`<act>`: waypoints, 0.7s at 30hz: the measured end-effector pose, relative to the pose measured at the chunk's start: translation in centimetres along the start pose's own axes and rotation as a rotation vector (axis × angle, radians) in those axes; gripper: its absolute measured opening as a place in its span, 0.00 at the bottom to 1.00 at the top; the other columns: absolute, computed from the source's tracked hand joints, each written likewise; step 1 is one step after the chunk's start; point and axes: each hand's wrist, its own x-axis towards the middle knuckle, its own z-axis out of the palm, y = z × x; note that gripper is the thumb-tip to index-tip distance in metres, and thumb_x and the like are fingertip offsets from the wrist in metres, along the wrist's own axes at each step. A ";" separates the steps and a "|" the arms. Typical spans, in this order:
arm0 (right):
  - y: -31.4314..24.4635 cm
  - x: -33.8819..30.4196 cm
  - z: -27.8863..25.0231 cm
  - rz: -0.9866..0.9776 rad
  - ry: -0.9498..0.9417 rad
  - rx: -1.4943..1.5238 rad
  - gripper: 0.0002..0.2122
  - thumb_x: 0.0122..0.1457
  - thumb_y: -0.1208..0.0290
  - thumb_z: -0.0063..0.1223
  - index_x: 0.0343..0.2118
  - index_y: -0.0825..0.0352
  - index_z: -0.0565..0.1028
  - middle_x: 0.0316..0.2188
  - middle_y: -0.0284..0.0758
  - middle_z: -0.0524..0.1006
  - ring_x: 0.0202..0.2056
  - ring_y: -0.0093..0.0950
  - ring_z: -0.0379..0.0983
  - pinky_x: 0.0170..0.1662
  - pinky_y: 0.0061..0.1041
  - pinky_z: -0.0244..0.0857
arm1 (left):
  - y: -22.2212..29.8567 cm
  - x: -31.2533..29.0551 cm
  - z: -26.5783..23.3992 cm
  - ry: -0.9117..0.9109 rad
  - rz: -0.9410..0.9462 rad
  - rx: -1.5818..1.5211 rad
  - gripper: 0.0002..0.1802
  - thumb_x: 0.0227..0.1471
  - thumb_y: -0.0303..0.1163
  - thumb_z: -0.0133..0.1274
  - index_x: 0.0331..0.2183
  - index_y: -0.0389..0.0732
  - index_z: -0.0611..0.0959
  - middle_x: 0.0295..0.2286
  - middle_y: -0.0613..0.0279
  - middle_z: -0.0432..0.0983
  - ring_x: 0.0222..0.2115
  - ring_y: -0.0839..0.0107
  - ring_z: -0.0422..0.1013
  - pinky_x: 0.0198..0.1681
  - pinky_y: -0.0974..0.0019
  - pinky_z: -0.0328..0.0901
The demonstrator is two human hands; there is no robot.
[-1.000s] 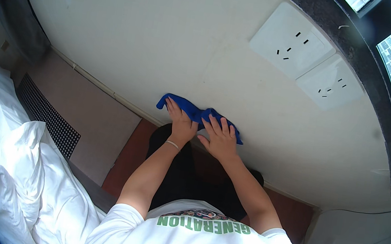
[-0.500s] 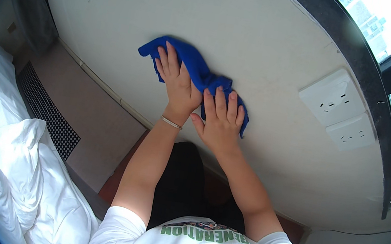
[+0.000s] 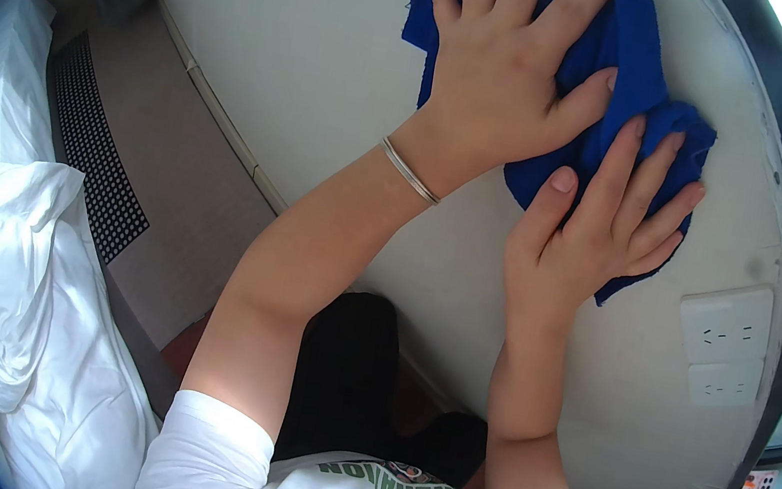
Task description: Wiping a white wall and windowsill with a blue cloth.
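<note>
Far left of the fingers, rumpled white bedding [image 3: 35, 323] spills down, and nearer to them, though well apart, runs a dark strip with pale dots [image 3: 105, 161]. Here's the left hand [image 3: 495, 88], a silvery bangle [image 3: 408, 174] behind its fingers, and those fingers are spread wide, flat on the royal-blue cloth [image 3: 647, 55]! The cloth lies against the pale wall [image 3: 290, 37], beneath both sets of fingers, bunched between them. Over to the right hand [image 3: 603, 211]: fingers slightly parted on the folds, thumb out wide. Below right of those fingertips, white wall sockets [image 3: 726, 320]; lower and farther right, a pink-backed smartphone [image 3: 756, 486].
</note>
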 end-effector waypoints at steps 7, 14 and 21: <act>-5.5 -7.8 7.1 -0.264 -0.209 0.015 0.21 0.58 0.63 0.42 0.56 0.55 0.67 0.61 0.31 0.60 0.64 0.39 0.42 0.62 0.40 0.23 | -11.0 -13.9 3.5 0.139 -0.318 -0.060 0.38 0.47 0.52 0.50 0.56 0.42 0.65 0.60 0.40 0.44 0.60 0.35 0.39 0.57 0.33 0.35; -6.1 -23.6 13.2 -0.543 -0.627 0.171 0.21 0.56 0.67 0.47 0.54 0.55 0.68 0.59 0.28 0.63 0.63 0.27 0.49 0.63 0.32 0.32 | -13.0 -39.2 6.3 0.039 -0.903 -0.220 0.51 0.48 0.47 0.54 0.61 0.37 0.44 0.62 0.40 0.34 0.61 0.40 0.34 0.60 0.40 0.34; -7.3 -20.6 11.7 -0.478 -0.750 0.221 0.27 0.55 0.60 0.49 0.58 0.60 0.62 0.62 0.32 0.56 0.65 0.34 0.41 0.62 0.41 0.30 | -13.4 -34.6 5.8 -0.013 -0.782 -0.134 0.47 0.50 0.44 0.51 0.61 0.37 0.44 0.61 0.38 0.33 0.60 0.34 0.33 0.59 0.38 0.33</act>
